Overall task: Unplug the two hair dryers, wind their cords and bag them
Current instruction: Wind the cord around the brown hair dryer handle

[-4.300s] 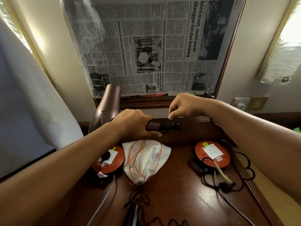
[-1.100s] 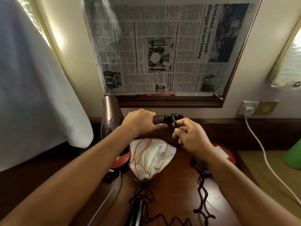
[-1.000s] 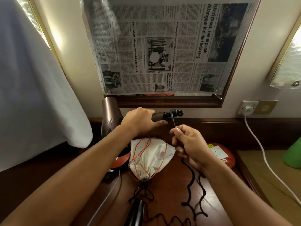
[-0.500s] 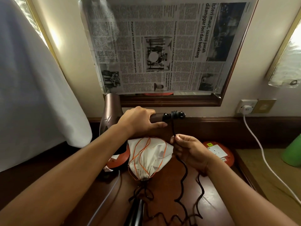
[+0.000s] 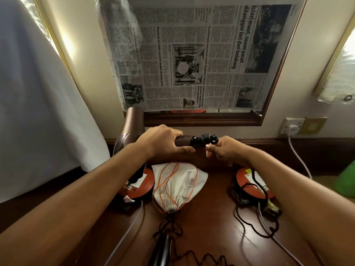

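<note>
Head view: left hand [image 5: 161, 141] wrapped around the handle of the brown hair dryer [image 5: 132, 129], which is held above the wooden table [image 5: 207, 223] with its barrel pointing up toward the wall. Right hand [image 5: 224, 150] at the handle's end, fingers curled and pinching the black cord [image 5: 208, 139], which shows a few turns wound at the base of the handle. From the right hand the cord drops and trails over the right orange extension reel [image 5: 247, 179], then loops across the table on the right. White drawstring bag [image 5: 178, 181] with orange string lies on the table below the hands, between the two reels; the left orange reel [image 5: 142, 185] sits just beside it, with a black plug seated in its socket. Second hair dryer [image 5: 161, 250], dark, only partly visible at the bottom edge, its black cord tangled near the bag's neck. Newspaper [image 5: 192, 58] covers the framed mirror above. White plug sits in the wall socket [image 5: 292, 128] at right.
</note>
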The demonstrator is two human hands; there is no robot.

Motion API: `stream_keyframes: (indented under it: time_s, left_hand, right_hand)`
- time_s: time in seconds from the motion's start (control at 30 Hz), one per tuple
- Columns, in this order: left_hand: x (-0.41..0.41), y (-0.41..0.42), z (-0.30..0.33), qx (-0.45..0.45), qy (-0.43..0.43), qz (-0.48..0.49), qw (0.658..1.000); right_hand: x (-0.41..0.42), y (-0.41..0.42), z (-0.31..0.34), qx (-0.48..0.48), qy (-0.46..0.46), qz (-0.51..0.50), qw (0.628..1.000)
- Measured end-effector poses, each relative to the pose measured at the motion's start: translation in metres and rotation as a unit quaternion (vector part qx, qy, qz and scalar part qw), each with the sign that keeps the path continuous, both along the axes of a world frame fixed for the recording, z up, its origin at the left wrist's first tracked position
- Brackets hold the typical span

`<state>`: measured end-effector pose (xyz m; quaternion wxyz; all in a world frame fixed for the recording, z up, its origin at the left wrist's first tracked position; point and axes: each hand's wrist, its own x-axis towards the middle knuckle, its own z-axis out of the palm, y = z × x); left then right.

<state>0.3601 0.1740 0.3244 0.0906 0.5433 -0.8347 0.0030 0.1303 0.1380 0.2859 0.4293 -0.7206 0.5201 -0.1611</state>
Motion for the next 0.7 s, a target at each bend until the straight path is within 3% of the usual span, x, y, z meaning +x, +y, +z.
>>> stream_keyframes:
  time_s: [0.17,0.5,0.7]
  left_hand:
    - [-0.001,0.001,0.0,0.003,-0.007,-0.015,1.0]
    - [-0.016,0.007,-0.001,-0.009,-0.1,-0.017,0.995]
    - [-0.02,0.007,-0.005,-0.006,-0.108,-0.011,0.994]
  right_hand:
    - [-0.004,-0.019,0.026,-0.055,0.113,0.083,0.989]
    - [0.007,-0.027,0.057,-0.128,0.139,0.155,0.97]
    - [0.013,-0.017,0.065,-0.162,0.127,0.157,0.966]
